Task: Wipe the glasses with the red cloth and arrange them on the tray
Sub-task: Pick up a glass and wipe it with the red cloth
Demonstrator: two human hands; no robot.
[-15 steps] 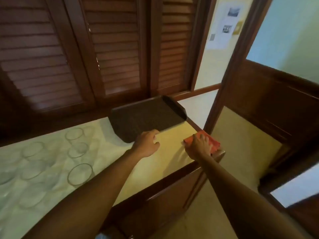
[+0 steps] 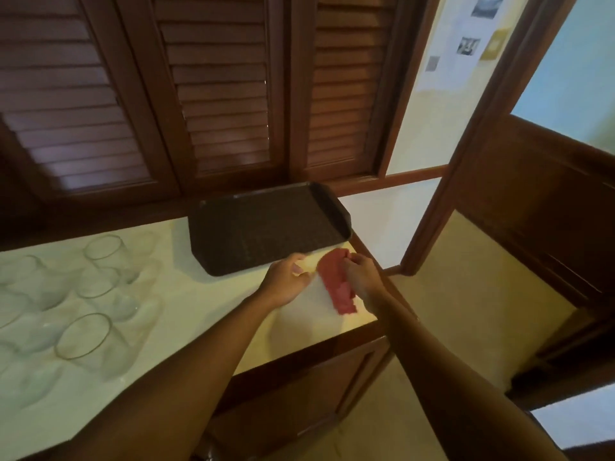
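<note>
While the right hand [image 2: 361, 277] pinches the red cloth [image 2: 336, 284] in its grip, the left hand [image 2: 286, 281] hovers beside it, fingers relaxed

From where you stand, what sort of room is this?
Probably a home or guesthouse pantry or serving nook: a pale counter with clear glasses and a dark tray, backed by louvred wooden shutters.

Red cloth [image 2: 336, 282]: crumpled, at tray's 5 o'clock. Tray [image 2: 266, 227]: dark, flat. Glasses [image 2: 96, 294]: clear, clustered at tray's 8 o'clock.
</note>
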